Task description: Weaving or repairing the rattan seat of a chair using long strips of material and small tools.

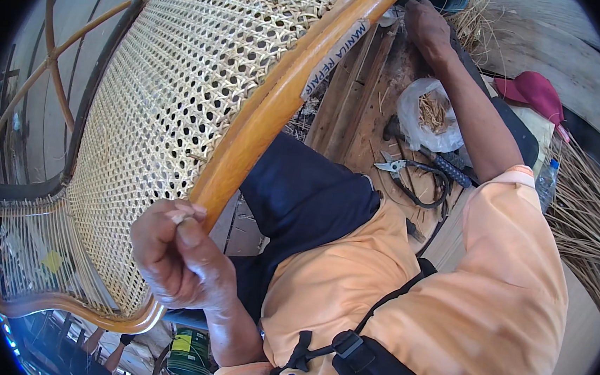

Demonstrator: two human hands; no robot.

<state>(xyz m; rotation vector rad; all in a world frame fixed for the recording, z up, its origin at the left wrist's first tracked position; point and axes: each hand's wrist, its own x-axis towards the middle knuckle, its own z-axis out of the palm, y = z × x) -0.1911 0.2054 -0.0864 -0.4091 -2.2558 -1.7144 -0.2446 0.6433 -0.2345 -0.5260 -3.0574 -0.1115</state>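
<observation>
Across the left stands a woven cane panel [183, 58] in a glossy wooden chair frame [267, 107]. My left hand [185, 256] is up in front of the frame's lower part, thumb and fingertips pinched together. What sits in that pinch, if anything, is too small to make out. My right arm stretches far forward, and my right hand [427, 32] is beside a dark bucket [455, 1] at the top. Its fingers point down and are mostly hidden.
On the wooden boards lie pruning shears [392, 165], dark-handled tools [449, 170] and a clear plastic bag [425, 116] of short sticks. At right are a maroon cap [529, 91], a plastic bottle [547, 184] and bundled rattan strips [586, 224]. A green bucket [189, 355] stands at lower left, near another person's legs [114, 356].
</observation>
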